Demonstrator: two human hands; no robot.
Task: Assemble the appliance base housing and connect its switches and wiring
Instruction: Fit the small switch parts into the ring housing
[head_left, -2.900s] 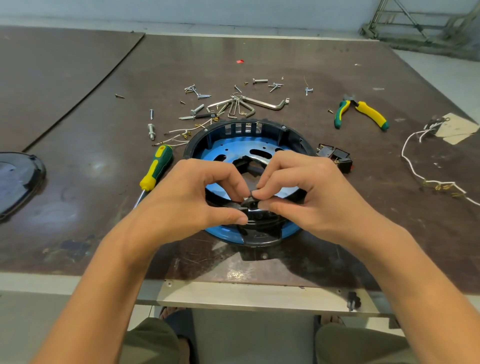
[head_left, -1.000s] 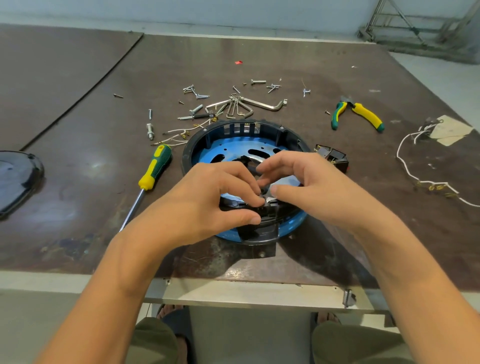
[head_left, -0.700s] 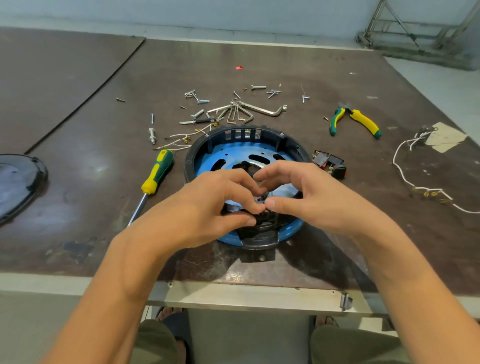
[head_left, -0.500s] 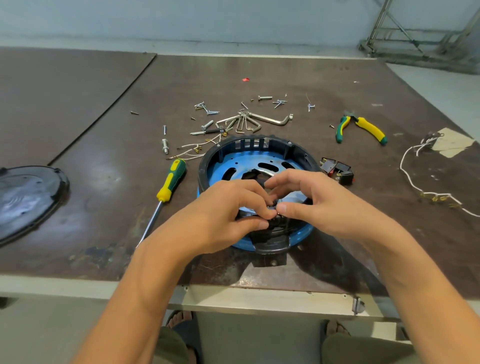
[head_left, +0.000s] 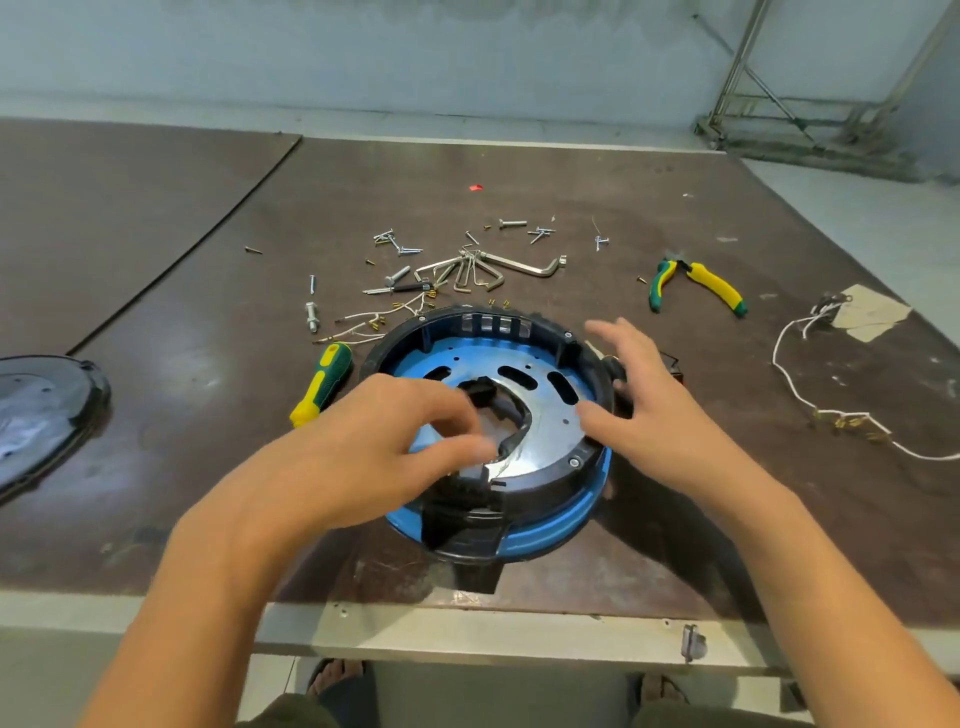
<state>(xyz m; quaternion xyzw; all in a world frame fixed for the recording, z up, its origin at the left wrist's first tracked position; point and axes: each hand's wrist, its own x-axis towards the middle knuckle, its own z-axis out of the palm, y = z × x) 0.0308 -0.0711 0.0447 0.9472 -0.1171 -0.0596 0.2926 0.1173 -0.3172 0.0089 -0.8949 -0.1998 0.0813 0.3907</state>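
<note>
Head view, near counter (head_left: 156, 519) edge: housing (head_left: 550, 512), round, black and blue, lying flat. Left hand (head_left: 358, 462) over its near side, fingers loosely curled, blurred, nothing visibly held. Right hand (head_left: 649, 405) spread wide over the right rim, empty. Probably light, stiff plastic around a metal plate; best gripped by the outer rim. Switch (head_left: 675, 364) mostly hidden behind the right hand. Beyond: screwdriver (head_left: 324, 379), hex keys (head_left: 483, 273), pliers (head_left: 701, 283), wire (head_left: 852, 418).

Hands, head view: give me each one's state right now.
Left hand: open, fingers loosely curled over the housing, nothing seen in it, though blurred.
Right hand: open, fingers spread, holding nothing.
</note>
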